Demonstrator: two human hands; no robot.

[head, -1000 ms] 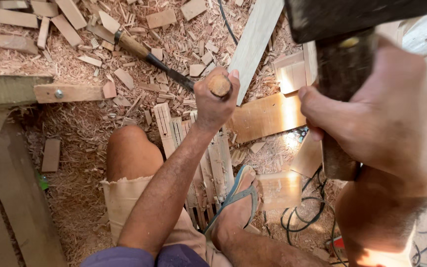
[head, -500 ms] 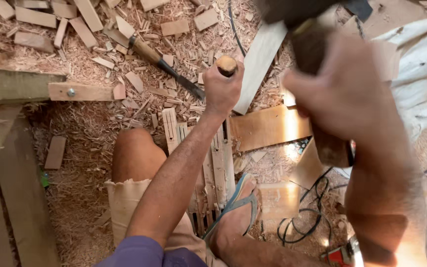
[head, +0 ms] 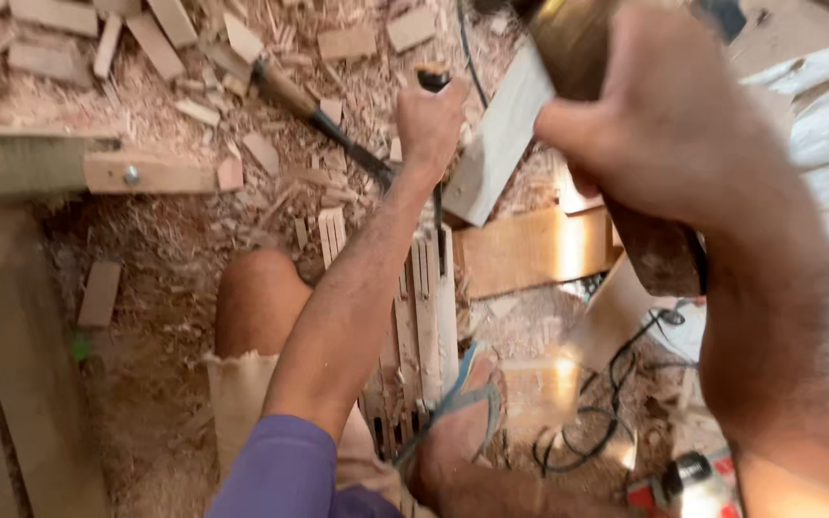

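My left hand is clenched round a chisel handle over the slatted wood piece. Right hand grips a mallet handle, raised up close.

Left hand on chisel, mallet in right hand

Person seen from above, head camera. Left arm wore a purple short sleeve, ending above the elbow; forearm and left hand were bare, no glove, ring or watch visible. Right hand and forearm were also bare, close to the lens and blurred. Light tan shorts with a frayed hem stopped above the bare knee. One foot wore a flip-flop with blue-green straps.
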